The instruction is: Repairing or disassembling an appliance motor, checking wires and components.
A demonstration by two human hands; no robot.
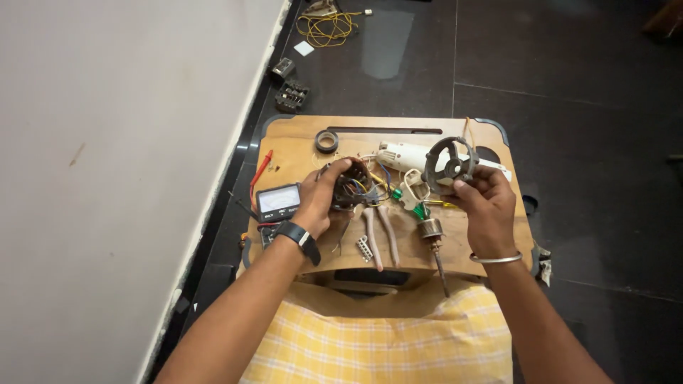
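Looking down, yellow checked cloth (377, 341) covered the lap nearest the camera, with both forearms reaching onto a small wooden worktop (299, 139). Left hand (320, 199), black watch on the wrist, was clamped on a dark round wound part (350, 186) with coloured wires spilling out, over the middle of the worktop. Right hand (485, 203), metal bangle on the wrist, gripped a grey spoked metal housing (450, 165) by its lower rim, held up above the worktop's right side. Between the hands lay pliers (379, 235) with pale handles and a rotor on a shaft (432, 238). Multimeter (278, 203) sat just left of the left hand, red probe (260, 171) beside it. Farther back: black tape roll (326, 141) and a white tool body (402, 155). Beyond, on the dark floor, yellow wire (326, 27) lay tangled.
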